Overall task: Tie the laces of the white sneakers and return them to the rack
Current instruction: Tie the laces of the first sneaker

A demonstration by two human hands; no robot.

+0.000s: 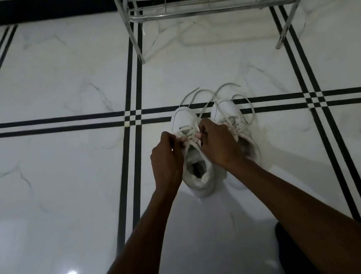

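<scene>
Both white sneakers sit side by side on the marble floor [45, 88], toes pointing toward the metal shoe rack [207, 7], which stands well apart from them. The left hand [167, 161] and the right hand [218, 144] are bunched over the tongue of the left sneaker [196, 177], fingers curled together and pinched on its laces [190, 135], though the knuckles hide exactly how each strand is held. The free ends run forward past the toe and cross those of the right sneaker [231, 113], whose own laces [245, 106] loop loose onto the floor. That looks to me the likeliest trouble: a pull on one strand could drag a neighbour's lace into the knot, or tug the other shoe askew, since the two shoes are touching or nearly so. The knot could also slip if the pinch loosens before it is drawn tight, and the picture is too soft to say whether a bow has been formed at all. For room, there is plenty of bare floor on either side and between shoes and rack. The rack's low front rail and slanted legs are the edges to mind when lifting the pair in, and trailing laces could snag on the wire shelf.
</scene>
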